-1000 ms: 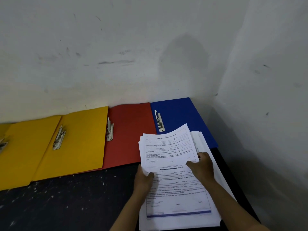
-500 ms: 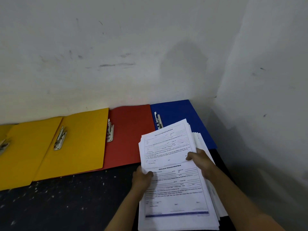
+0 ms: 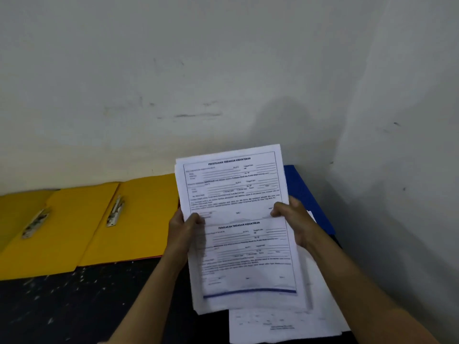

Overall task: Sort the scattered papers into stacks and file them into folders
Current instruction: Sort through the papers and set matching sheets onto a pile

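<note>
- Centre of frame: I see the left hand [image 3: 185, 225] and right hand [image 3: 291, 218] pinching opposite edges of a paper stack [image 3: 238, 227], thumbs on top, raised and tilted.
- Lower right: loose sheets [image 3: 285, 326] on the dark table [image 3: 62, 306].
- Left: yellow folders [image 3: 139, 219]; right: blue folder [image 3: 305, 192].

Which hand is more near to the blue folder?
Right. The right hand grips the papers just beside the blue folder; the left hand grips their opposite edge, toward the yellow folders.
</note>
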